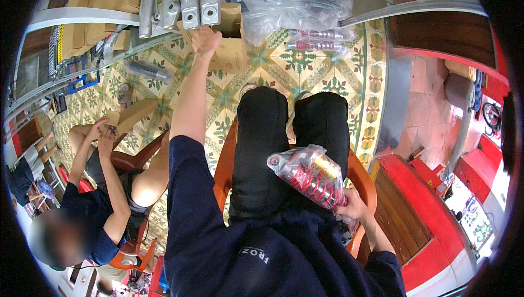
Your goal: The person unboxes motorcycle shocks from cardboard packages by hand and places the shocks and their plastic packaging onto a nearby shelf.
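My right hand point(353, 205) grips the lower end of a red coil-spring shock absorber point(311, 176) wrapped in clear plastic, which lies across my thighs. It has a gold canister at its side. Stretched forward, my left hand point(206, 41) is at the near edge of an upright cardboard box point(231, 53) with its top open, just below the ends of several grey metal fork legs point(190, 8). Its fingers are partly hidden, so what it holds cannot be told. More red-spring shock absorbers point(317, 46) in plastic lie on the tiled floor ahead of my knees.
A wrapped dark cylindrical part point(148, 71) lies on the floor left of the box. Beside me on the left a seated person point(102, 182) handles a small thing near a long cardboard box point(137, 114). Clear plastic bags point(294, 10) are heaped ahead. A red-edged wooden step point(401, 207) stands right.
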The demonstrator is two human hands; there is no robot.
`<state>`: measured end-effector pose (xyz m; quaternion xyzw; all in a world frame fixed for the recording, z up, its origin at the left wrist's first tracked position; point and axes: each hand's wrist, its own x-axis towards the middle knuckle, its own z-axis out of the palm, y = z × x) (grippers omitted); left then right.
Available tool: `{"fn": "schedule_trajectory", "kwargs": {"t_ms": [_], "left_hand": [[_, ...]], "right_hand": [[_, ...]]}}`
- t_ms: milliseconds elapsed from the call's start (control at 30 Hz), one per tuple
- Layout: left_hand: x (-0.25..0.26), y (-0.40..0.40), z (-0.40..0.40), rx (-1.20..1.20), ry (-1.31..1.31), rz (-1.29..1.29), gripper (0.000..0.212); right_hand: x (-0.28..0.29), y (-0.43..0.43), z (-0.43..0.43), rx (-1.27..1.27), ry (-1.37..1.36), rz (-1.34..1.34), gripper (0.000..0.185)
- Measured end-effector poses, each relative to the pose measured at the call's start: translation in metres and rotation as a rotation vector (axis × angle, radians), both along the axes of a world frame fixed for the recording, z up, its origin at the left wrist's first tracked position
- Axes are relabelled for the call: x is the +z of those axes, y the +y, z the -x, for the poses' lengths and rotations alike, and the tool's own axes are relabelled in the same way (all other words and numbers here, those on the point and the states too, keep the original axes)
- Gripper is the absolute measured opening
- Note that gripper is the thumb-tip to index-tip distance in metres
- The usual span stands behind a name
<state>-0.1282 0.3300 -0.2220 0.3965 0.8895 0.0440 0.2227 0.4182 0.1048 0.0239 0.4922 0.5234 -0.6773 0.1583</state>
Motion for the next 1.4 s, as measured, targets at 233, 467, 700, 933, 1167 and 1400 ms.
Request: {"fn": "schedule_trajectory", "kwargs": {"t_ms": [233,467,700,933,1167,1400], "left_hand": [[-0.008,-0.015,0.006,0.066,0.005,0.007,0.039],[-0.030,-0.018,0.025,0.218,-0.001,0.012,0.041],[-0.002,-0.012,0.009,0.202,-0.017,-0.033,0.061],[0.035,-0.055,-0.029,0.261,-0.175,-0.368,0.061],[0.172,-0.106,-0.136,-0.430,-0.810,-0.333,0.022],[0.195,-0.077,-0.226,-0.473,-0.670,-0.290,0.018]], "right_hand": [[-0.007,-0.005,-0.006,-0.009,-0.001,-0.007,0.042],[-0.004,0.001,-0.002,-0.009,-0.042,0.085,0.042],[0.001,0.000,0.001,0.024,-0.034,-0.017,0.042],[0.018,0.007,0.020,0.001,0.068,-0.110,0.049],[0.003,0.007,0.002,-0.136,0.238,-0.152,0.049],[-0.025,0.112,0.002,-0.666,0.295,-0.275,0.042]]}}
